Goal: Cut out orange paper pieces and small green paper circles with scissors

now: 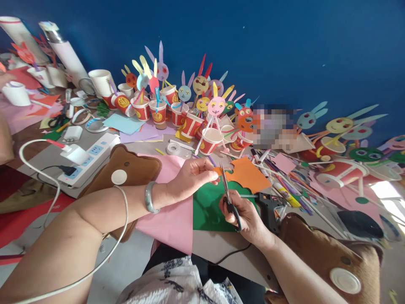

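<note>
My left hand [196,177] pinches a small piece of orange paper [218,170] between thumb and fingertips. My right hand [247,217] grips a pair of black-handled scissors [226,188], its blades pointing up and away beside the orange piece. Whether the blades touch the paper is hard to tell. Just beyond the scissors lies a larger orange sheet [249,174] with scalloped, cut edges. Green paper [207,204] lies beneath both hands, next to pink paper [177,223] on the left. A greenish bangle [152,197] circles my left wrist.
Paper cups [211,141] with paper rabbit faces line the blue wall. A black glue gun [268,211] sits right of my right hand. At left is a power strip [91,156]; a white cable [125,215] crosses my left forearm. Brown plush cushions [139,162] flank the papers.
</note>
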Demonstrator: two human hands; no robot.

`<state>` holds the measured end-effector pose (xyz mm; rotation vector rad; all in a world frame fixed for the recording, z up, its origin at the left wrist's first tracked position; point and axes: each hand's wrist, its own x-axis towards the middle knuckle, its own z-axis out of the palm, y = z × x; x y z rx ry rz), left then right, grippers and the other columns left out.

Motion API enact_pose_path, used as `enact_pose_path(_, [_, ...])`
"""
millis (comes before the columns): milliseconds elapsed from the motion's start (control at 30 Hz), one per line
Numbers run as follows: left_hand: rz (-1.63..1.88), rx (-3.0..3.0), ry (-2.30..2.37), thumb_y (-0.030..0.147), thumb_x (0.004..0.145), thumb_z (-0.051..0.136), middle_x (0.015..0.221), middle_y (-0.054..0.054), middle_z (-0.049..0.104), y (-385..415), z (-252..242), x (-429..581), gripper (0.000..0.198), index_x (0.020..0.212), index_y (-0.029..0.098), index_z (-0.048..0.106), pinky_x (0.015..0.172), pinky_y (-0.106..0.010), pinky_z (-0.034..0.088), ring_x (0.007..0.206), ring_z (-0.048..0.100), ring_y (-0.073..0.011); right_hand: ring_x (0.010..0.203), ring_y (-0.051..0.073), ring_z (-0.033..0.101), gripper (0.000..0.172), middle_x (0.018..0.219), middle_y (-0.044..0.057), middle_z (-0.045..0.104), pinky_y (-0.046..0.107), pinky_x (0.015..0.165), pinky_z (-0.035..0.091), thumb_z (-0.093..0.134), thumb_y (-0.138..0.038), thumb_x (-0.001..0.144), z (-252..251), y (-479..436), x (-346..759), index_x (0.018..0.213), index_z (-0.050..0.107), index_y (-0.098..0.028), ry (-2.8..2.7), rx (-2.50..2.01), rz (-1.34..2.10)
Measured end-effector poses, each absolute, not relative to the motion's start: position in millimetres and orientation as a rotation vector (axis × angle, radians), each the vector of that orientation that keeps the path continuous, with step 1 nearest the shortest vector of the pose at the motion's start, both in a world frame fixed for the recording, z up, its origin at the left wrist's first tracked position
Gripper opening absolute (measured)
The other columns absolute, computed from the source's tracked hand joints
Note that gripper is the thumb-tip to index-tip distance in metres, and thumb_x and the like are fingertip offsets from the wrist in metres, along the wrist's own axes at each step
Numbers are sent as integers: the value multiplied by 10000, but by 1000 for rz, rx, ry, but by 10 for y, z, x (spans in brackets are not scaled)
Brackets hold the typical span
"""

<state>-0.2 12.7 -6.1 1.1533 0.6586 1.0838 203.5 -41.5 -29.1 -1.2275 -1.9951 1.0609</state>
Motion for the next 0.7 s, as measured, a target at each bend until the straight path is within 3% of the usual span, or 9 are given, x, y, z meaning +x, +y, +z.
enact_pose_path(367, [1099,1096,677,227,740,660,630,21,604,132,-52,-1,139,660,152,574,694,-275,507,656,627,-125,702,200,494,678,641,44,545,303,591,417,461,-851,771,-324,-420,2043,644,559,-192,-1993,-1242,1062])
enact_pose_path(600, [1114,1020,725,423,861,573,685,-35,657,123,5,-5,336,667,153,620,708,-295,519,678,629,-147,703,202,490,686,638,41,529,312,593,415,460,-859,766,-320,-416,2043,644,563,-192,-1989,-1245,1055])
enact_pose_path(700, [1113,1042,691,461,817,659,681,-26,656,128,-18,1,334,695,152,626,710,-297,524,669,625,-139,689,196,487,676,637,41,537,314,587,415,466,-851,772,-312,-416,2038,642,554,-193,-1986,-1236,1056])
